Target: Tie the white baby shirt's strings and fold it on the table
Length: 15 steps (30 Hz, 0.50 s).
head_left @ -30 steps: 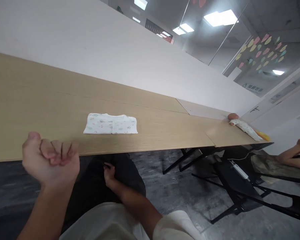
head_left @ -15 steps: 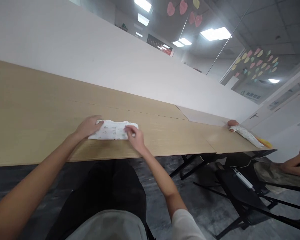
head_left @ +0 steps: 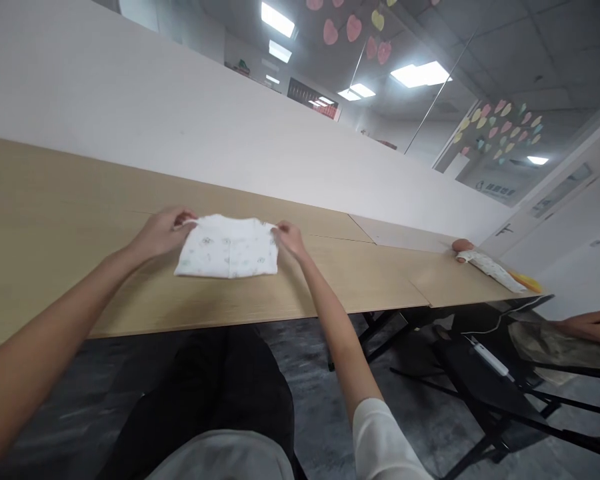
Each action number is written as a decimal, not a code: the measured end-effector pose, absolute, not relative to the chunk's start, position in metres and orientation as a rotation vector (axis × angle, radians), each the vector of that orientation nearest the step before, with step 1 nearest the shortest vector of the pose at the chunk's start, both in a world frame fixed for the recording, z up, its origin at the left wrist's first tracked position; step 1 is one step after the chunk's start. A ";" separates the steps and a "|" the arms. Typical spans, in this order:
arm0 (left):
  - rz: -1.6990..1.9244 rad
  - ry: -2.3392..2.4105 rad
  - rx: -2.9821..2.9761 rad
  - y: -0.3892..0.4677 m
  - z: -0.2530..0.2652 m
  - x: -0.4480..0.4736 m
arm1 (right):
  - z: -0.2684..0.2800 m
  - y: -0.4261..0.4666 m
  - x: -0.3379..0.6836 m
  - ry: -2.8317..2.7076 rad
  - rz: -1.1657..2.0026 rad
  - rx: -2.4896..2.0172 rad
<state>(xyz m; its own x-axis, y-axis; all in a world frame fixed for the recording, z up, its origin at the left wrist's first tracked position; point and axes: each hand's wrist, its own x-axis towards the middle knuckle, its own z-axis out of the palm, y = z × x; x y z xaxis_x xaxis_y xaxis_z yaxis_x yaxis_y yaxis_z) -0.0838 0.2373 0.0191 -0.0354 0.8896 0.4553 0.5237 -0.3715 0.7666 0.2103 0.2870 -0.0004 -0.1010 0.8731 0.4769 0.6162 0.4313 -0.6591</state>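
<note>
- Step in hand, as judged: the folded white cloth (head_left: 227,255) is being handled by both upper corners at once.
- Left hand (head_left: 164,230): thumb and fingers pinched together on the cloth's upper left corner.
- Right hand (head_left: 290,239): fingertips closed on the upper right corner; slight blur noted.
- Position: the cloth spans between the two grips, its body below them, over the table (head_left: 360,283). Whether its lower edge touches the tabletop cannot be told.
- Next move, as judged, calls for even tension at both corners.
</note>
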 end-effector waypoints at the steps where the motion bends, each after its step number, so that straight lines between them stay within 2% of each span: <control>1: 1.449 1.471 1.977 0.234 0.033 -0.084 | 0.016 0.286 0.215 -1.754 0.395 -1.169; 5: 1.740 1.393 2.371 0.212 0.086 -0.083 | 0.082 0.274 0.232 -1.676 0.305 -0.849; 9: 1.892 1.443 2.450 0.186 0.123 -0.080 | 0.119 0.261 0.248 -1.719 0.165 -0.775; 12: 1.785 1.588 2.445 0.185 0.126 -0.084 | 0.118 0.261 0.254 -1.774 0.105 -0.822; 15: 1.436 1.759 2.596 0.210 0.102 -0.094 | 0.095 0.270 0.252 -1.887 0.098 -1.022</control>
<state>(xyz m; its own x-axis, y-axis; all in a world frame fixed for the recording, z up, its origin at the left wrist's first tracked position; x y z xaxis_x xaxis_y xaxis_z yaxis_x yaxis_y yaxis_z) -0.0942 0.2102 0.1023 0.1531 0.6240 0.7663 0.8758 -0.4448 0.1873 0.2518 0.2701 0.0954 -0.1962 0.6842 0.7025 0.6079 0.6469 -0.4603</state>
